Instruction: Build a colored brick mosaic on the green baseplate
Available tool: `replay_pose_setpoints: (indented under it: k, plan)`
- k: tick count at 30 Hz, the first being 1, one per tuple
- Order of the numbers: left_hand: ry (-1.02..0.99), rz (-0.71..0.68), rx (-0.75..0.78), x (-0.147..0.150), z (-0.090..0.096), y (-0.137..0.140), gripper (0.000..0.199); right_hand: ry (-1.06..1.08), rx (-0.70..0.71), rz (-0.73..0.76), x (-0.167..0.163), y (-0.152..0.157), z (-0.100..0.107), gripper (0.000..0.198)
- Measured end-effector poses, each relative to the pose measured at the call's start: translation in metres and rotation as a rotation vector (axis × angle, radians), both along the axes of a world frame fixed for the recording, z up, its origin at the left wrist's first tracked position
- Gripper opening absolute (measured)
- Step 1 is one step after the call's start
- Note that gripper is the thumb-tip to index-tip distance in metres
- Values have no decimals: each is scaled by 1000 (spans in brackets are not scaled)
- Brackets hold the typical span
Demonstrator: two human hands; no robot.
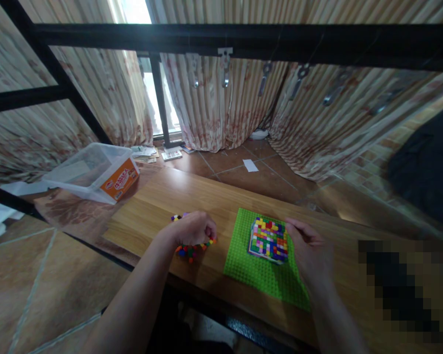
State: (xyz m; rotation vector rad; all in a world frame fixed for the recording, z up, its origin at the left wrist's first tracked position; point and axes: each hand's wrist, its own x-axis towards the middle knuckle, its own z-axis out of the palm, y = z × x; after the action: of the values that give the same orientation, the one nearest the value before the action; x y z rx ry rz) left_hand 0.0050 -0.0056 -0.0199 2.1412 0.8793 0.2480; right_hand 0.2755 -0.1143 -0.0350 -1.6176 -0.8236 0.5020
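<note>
A green studded baseplate [239,255] lies on the wooden table, and a low square block of multicoloured toy bricks [268,240] sits on it. My right hand [312,248] is at the right edge of this block, thumb and forefinger close together near its upper right corner. Whatever may be between those fingertips is too small to make out. Over a pile of loose toy bricks [186,251], left of the baseplate, my left hand [195,228] reaches down with curled fingers. Its fingertips are partly hidden, and the hand covers much of the pile.
A clear plastic bin [92,172] with an orange label stands left of the wooden tabletop [151,206]. A black metal bar [243,42] with hanging hooks crosses above. Papers [250,165] lie on the tiled floor beyond, before striped curtains [221,108].
</note>
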Motion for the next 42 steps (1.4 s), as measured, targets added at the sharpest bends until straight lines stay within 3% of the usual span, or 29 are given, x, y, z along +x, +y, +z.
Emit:
replay_pose_setpoints:
  k: [4,12,19,23,27,33,37,42]
  plan:
    - [31,-43,91,8,0,-5,26,9,-4,-5,0,0,0,25]
    - [320,-49,179,20,12,-5,24,28,0,-14,2,0,-1,26]
    - [283,-34,205,24,8,-2,19,44,-12,-18,2,0,0,25]
    - [150,-11,197,25,7,-1,14,31,-2,-25,4,0,1,25]
    - [-96,43,58,33,8,-3,13,-170,88,18,-5,-4,9,20]
    - [-502,69,-354,57,5,-11,22,-311,133,340,-29,-11,20,15]
    - [-634,48,-543,69,8,-20,24,-310,119,450,-35,-12,22,19]
    - [-711,49,-638,74,15,-26,23,-195,122,544,-34,-13,25,15]
